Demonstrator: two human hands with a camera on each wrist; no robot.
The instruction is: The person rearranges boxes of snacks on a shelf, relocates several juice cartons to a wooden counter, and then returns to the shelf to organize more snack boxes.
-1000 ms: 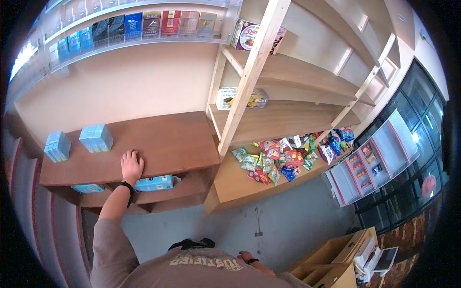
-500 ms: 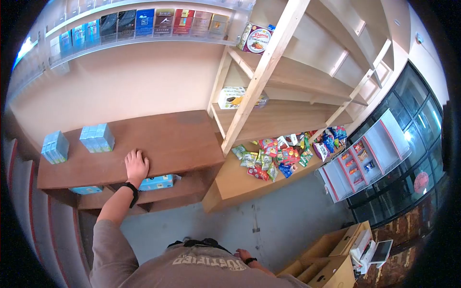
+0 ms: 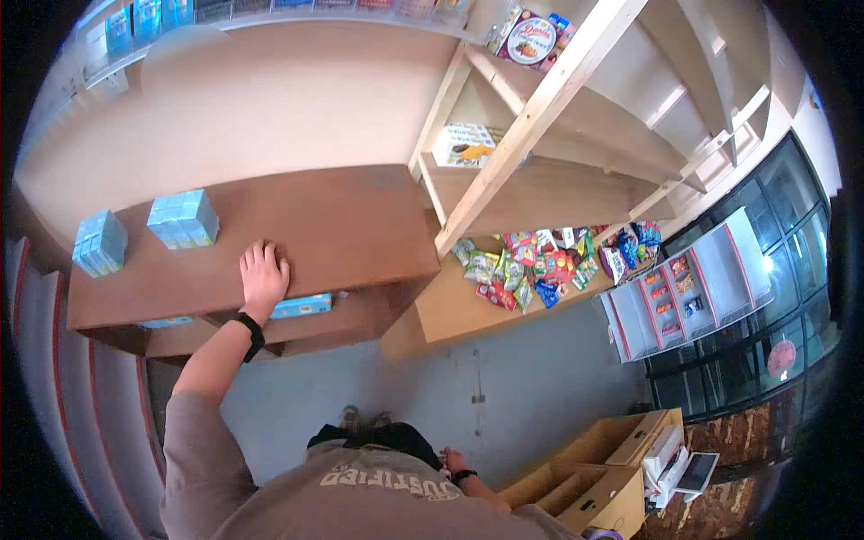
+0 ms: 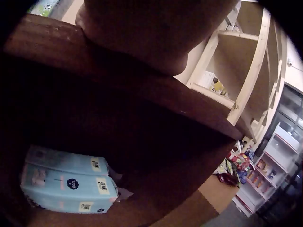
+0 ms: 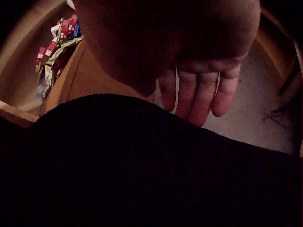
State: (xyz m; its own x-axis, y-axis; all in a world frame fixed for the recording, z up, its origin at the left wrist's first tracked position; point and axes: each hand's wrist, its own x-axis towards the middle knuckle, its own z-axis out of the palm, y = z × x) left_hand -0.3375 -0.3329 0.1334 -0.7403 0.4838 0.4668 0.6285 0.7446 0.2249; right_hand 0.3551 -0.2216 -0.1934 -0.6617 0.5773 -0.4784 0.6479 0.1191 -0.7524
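Note:
My left hand (image 3: 264, 277) rests palm down near the front edge of the brown counter (image 3: 351, 220), fingers extended, holding nothing. Beyond it to the left, two light blue wrapped packs (image 3: 183, 220) stand on the countertop, a little apart from each other. Under the hand, on the lower shelf, lies another light blue pack (image 4: 71, 184) with pale labels, plain in the left wrist view. The right hand (image 5: 201, 90) hangs beside the dark trousers (image 5: 142, 156), its fingers loose and without anything in them.
A wooden shelf unit (image 3: 549, 193) rises right of the counter, with snack bags (image 3: 522, 270) heaped on its low ledge. Further right stands a white rack (image 3: 693, 288). Cardboard-coloured boxes (image 3: 594, 486) sit at lower right, and grey steps (image 3: 76, 405) run along the left.
The head view has tilted down, so the upper display has slid mostly out of the top. The left hand stays on the counter; the right hand still hangs at the side.

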